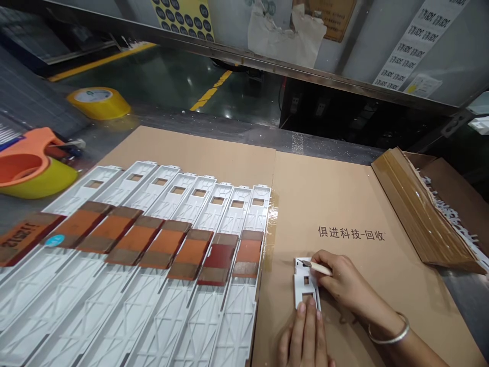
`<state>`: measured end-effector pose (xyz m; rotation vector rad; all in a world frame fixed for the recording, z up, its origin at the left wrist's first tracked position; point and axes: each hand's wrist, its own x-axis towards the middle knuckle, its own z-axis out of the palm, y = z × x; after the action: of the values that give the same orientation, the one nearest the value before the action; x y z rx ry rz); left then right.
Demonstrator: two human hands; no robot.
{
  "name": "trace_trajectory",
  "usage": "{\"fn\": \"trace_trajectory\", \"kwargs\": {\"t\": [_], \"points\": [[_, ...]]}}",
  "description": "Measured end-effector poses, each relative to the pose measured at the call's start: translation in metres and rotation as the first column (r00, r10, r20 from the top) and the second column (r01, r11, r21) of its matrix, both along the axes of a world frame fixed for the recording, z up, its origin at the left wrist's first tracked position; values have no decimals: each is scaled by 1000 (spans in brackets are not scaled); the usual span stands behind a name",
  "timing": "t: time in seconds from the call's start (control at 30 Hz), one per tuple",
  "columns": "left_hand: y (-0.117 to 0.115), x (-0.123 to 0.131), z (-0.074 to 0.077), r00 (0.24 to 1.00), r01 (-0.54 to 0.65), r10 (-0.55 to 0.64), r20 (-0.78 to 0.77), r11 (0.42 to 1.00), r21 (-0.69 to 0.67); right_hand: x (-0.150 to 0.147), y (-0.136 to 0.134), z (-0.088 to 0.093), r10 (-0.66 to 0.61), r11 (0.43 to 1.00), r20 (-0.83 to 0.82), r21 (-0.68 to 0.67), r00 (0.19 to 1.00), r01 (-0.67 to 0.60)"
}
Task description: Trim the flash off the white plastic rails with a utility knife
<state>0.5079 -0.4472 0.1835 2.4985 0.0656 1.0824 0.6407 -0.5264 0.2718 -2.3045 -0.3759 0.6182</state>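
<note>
A small white plastic part (pixel 305 282) with rectangular cut-outs lies on the brown cardboard sheet (pixel 344 204). My left hand (pixel 305 336) presses flat on its near end, fingers stretched out. My right hand (pixel 344 283) is closed on a thin pale-handled blade tool (pixel 315 266), its dark tip touching the part's top edge. A silver bangle (pixel 389 334) circles my right wrist.
Several long white plastic panels (pixel 183 285) lie side by side at left, each crossed by an orange-brown block (pixel 191 253). An orange and yellow tape dispenser (pixel 32 168) and a yellow tape roll (pixel 98 102) sit far left. An open carton (pixel 420 214) stands at right.
</note>
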Motion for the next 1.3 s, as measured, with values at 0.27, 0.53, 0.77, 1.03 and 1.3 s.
{"fn": "trace_trajectory", "kwargs": {"t": [0.27,0.53,0.77,1.03,1.3], "points": [[-1,4,2,999,-23,24,24,1000,-16,-20,-30,7,115,990,311,-117,944,-82],[1,3,2,1000,-13,13,23,1000,20,-31,-48,-6,294,913,527,-401,797,-72],[-2,5,3,999,-42,42,9,999,-4,-30,-47,-4,332,888,484,-451,809,-95],[-4,6,4,998,-64,64,17,998,-16,-28,-46,-5,352,879,498,-468,793,-96],[-5,6,3,997,-74,74,30,997,-32,-25,-47,-3,398,840,460,-530,794,-114]]}}
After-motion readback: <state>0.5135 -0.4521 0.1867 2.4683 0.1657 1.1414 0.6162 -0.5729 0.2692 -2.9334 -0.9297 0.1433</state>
